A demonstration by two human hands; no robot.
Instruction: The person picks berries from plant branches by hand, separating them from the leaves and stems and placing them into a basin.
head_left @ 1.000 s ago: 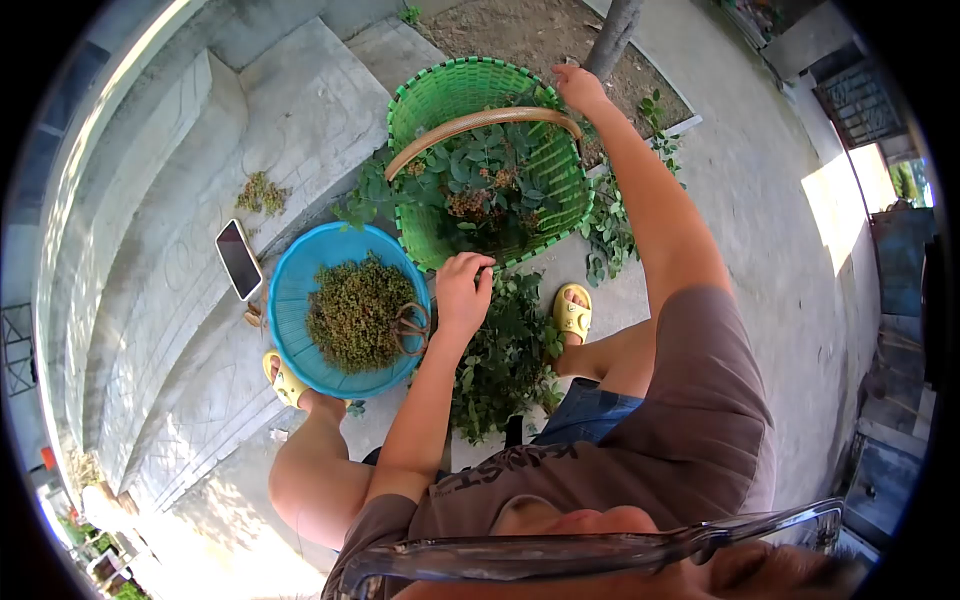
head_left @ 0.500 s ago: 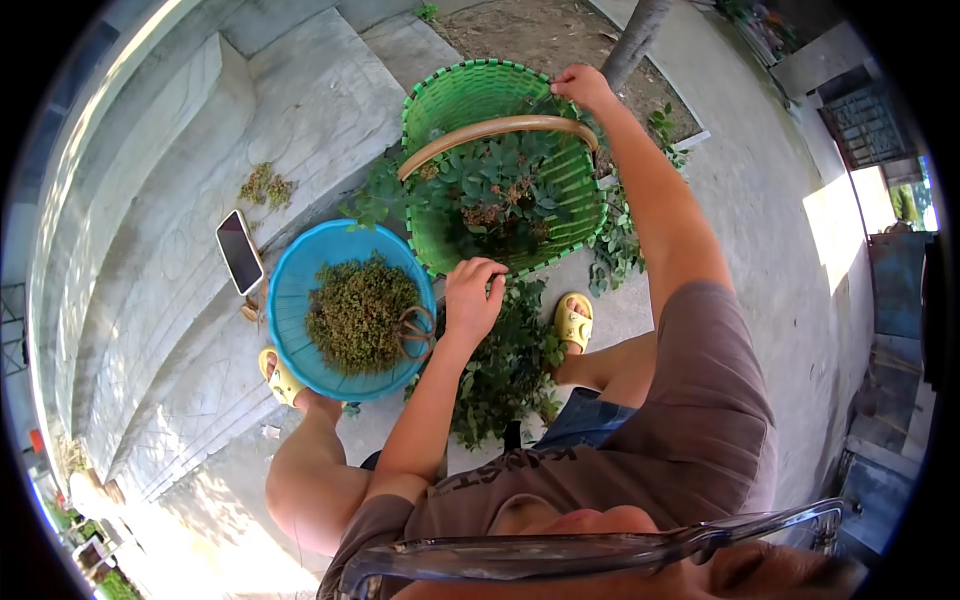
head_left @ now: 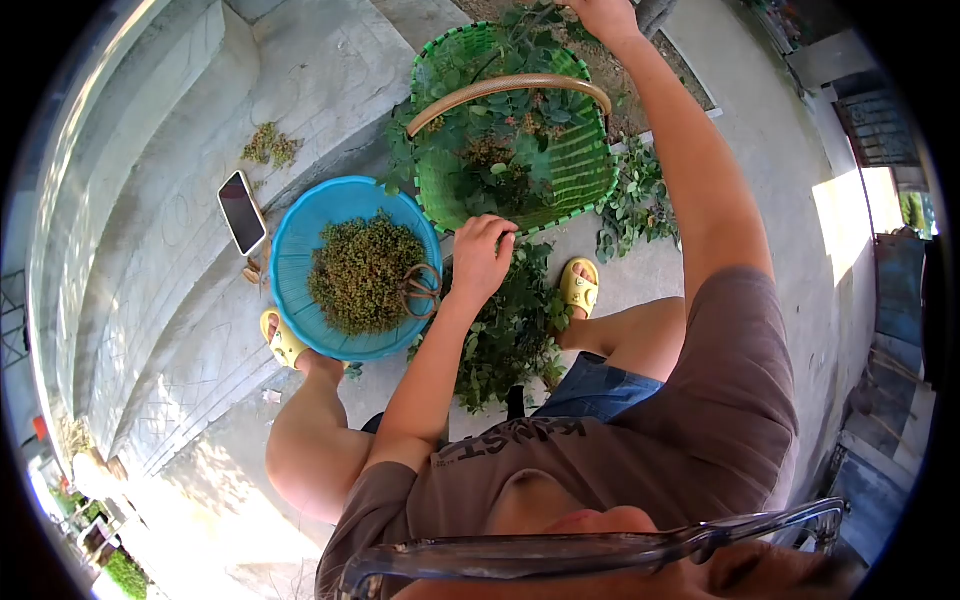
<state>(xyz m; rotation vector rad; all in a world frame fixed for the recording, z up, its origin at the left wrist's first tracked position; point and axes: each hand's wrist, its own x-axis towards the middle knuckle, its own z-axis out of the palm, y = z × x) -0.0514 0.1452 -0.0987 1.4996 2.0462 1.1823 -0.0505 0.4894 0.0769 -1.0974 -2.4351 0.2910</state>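
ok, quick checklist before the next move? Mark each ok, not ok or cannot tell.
1. Left hand at the near rim of the green basket: ok.
2. Right hand in full view: not ok, cropped by the top edge; its grip cannot be confirmed.
3. Blue basin upright, picked clusters inside: ok.
4. Scissors blades covered: cannot tell; only the looped handles show, at the basin's right side.
5. Phone out of the basket and basin: ok, lying on the concrete step.
6. Floor between the feet clear: not ok, leafy branches lie there.
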